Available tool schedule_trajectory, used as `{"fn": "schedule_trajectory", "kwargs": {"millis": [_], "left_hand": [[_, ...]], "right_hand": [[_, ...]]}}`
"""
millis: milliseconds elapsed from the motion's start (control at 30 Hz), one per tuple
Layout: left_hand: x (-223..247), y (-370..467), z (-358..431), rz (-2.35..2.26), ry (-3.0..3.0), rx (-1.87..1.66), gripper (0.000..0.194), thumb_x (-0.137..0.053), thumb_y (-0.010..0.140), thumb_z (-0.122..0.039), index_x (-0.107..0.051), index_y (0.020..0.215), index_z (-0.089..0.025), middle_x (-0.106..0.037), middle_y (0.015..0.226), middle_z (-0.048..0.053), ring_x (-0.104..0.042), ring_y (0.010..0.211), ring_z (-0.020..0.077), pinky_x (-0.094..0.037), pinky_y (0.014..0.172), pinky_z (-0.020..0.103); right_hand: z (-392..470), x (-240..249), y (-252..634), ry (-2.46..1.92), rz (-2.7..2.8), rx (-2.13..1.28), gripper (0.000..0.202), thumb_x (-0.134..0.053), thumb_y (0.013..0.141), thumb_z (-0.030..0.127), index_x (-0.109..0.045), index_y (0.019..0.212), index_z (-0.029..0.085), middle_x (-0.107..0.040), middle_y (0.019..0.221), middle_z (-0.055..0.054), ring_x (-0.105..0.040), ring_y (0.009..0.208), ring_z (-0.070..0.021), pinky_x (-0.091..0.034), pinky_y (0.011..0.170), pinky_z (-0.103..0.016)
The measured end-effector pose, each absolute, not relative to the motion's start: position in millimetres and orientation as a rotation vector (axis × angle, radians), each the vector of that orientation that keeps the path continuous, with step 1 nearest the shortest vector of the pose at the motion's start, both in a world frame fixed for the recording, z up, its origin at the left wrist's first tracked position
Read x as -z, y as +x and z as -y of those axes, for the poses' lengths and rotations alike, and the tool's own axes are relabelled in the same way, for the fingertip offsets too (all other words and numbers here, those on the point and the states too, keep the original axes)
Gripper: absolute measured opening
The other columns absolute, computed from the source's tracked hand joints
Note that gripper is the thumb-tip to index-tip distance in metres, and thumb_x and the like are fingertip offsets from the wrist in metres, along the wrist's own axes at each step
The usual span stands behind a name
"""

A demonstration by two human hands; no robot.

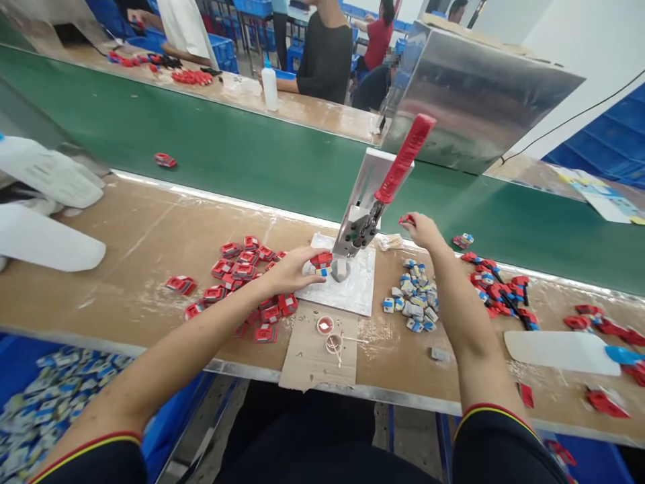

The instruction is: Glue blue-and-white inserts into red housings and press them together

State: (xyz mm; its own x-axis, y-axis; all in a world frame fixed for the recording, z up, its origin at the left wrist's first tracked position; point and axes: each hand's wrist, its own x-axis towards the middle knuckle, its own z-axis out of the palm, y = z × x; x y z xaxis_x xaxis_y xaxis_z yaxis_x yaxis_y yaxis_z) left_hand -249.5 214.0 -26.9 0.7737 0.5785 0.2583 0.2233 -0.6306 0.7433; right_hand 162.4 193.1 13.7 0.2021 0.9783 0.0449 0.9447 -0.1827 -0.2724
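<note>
My left hand (291,270) pinches a red toy car (321,259) with a blue-and-white part under it. It is beside the foot of a lever press (357,225), which has a red handle (407,156) and stands on a white board (360,282). To the right of the press, my right hand (423,230) is closed, with a small red piece (404,220) at its fingertips; its exact kind is too small to tell. Red car bodies (244,270) lie piled left of the board, and small grey, blue and white parts (416,296) are heaped on the right.
A green conveyor belt (242,165) runs behind the bench, carrying a red car (165,160). Two small cups (325,325) with sticks rest on cardboard (312,363). A white bottle (562,352) lies at right. Blue bins sit below the bench edge. Several people work across the belt.
</note>
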Motion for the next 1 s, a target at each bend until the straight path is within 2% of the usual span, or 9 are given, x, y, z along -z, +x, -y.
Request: {"fn": "schedule_trajectory", "kwargs": {"millis": [167, 233, 367, 500, 600, 667, 767, 833, 1000], "left_hand": [[33.9, -241.1, -226.6, -0.551, 2.578, -0.504, 0.052, -0.074, 0.099, -0.044, -0.060, 0.141, -0.016, -0.077, 0.126, 0.016, -0.072, 0.119, 0.0342, -0.049, 0.117, 0.059], [35.6, -237.9, -232.2, -0.512, 2.658, -0.474, 0.051, -0.071, 0.101, -0.048, -0.059, 0.136, -0.014, -0.077, 0.120, 0.016, -0.074, 0.114, 0.0333, -0.046, 0.120, 0.060], [39.5, -229.2, -242.7, -0.406, 2.826, -0.459, 0.049, -0.067, 0.103, -0.052, -0.060, 0.133, -0.015, -0.075, 0.123, 0.016, -0.073, 0.119, 0.0341, -0.037, 0.126, 0.064], [46.7, -219.4, -249.4, -0.323, 2.956, -0.529, 0.044, -0.072, 0.101, -0.046, -0.061, 0.134, -0.020, -0.073, 0.135, 0.017, -0.070, 0.127, 0.0347, -0.036, 0.127, 0.065], [53.3, -213.1, -251.8, -0.248, 2.938, -0.611, 0.040, -0.076, 0.098, -0.036, -0.062, 0.133, -0.021, -0.072, 0.140, 0.017, -0.069, 0.131, 0.0344, -0.037, 0.129, 0.065], [57.0, -209.3, -252.4, -0.225, 2.894, -0.654, 0.039, -0.076, 0.098, -0.032, -0.061, 0.132, -0.021, -0.072, 0.140, 0.018, -0.069, 0.132, 0.0345, -0.038, 0.128, 0.066], [60.4, -203.1, -251.7, -0.249, 2.805, -0.697, 0.034, -0.073, 0.098, -0.028, -0.060, 0.128, -0.020, -0.074, 0.138, 0.018, -0.069, 0.132, 0.0346, -0.041, 0.126, 0.067], [60.6, -198.9, -250.0, -0.288, 2.729, -0.716, 0.032, -0.073, 0.097, -0.025, -0.059, 0.126, -0.020, -0.076, 0.133, 0.016, -0.070, 0.131, 0.0338, -0.042, 0.125, 0.068], [53.4, -191.8, -241.3, -0.370, 2.544, -0.734, 0.035, -0.074, 0.093, -0.020, -0.058, 0.124, -0.021, -0.078, 0.125, 0.013, -0.073, 0.124, 0.0322, -0.046, 0.123, 0.064]], "right_hand": [[-30.1, -9.2, 98.8, -1.947, 2.167, -0.305, 0.024, -0.062, 0.104, 0.028, -0.070, 0.126, 0.026, -0.078, 0.115, -0.009, -0.072, 0.106, -0.0276, -0.059, 0.093, -0.040], [25.3, 12.2, 66.5, -1.864, 2.314, -0.194, 0.028, -0.060, 0.106, 0.028, -0.067, 0.132, 0.025, -0.077, 0.114, -0.011, -0.072, 0.102, -0.0278, -0.060, 0.087, -0.038], [71.4, 58.8, 35.1, -1.960, 2.330, 0.042, 0.023, -0.061, 0.106, 0.026, -0.069, 0.126, 0.022, -0.076, 0.101, -0.011, -0.071, 0.087, -0.0277, -0.060, 0.076, -0.038], [65.6, 66.2, 34.0, -2.032, 2.174, 0.168, 0.043, -0.062, 0.106, 0.033, -0.060, 0.145, 0.017, -0.073, 0.126, -0.020, -0.070, 0.104, -0.0352, -0.061, 0.088, -0.048], [33.5, 48.0, 25.7, -1.937, 1.912, 0.158, 0.053, -0.063, 0.105, 0.038, -0.051, 0.155, 0.023, -0.068, 0.141, -0.019, -0.066, 0.121, -0.0381, -0.057, 0.103, -0.057], [-6.1, 36.7, 15.3, -1.805, 1.744, -0.010, 0.055, -0.065, 0.104, 0.042, -0.050, 0.154, 0.027, -0.069, 0.141, -0.016, -0.066, 0.124, -0.0362, -0.057, 0.104, -0.056], [-76.2, 32.0, 1.5, -1.635, 1.569, -0.369, 0.070, -0.075, 0.095, 0.049, -0.046, 0.154, 0.025, -0.071, 0.140, -0.017, -0.070, 0.116, -0.0333, -0.060, 0.091, -0.049], [-111.7, 35.8, -2.4, -1.544, 1.482, -0.564, 0.075, -0.079, 0.090, 0.051, -0.045, 0.152, 0.024, -0.076, 0.129, -0.014, -0.073, 0.113, -0.0320, -0.059, 0.085, -0.045], [-128.8, 48.3, 2.1, -1.431, 1.407, -0.692, 0.070, -0.087, 0.083, 0.056, -0.051, 0.135, 0.027, -0.079, 0.113, -0.008, -0.076, 0.103, -0.0285, -0.056, 0.079, -0.039]]}}
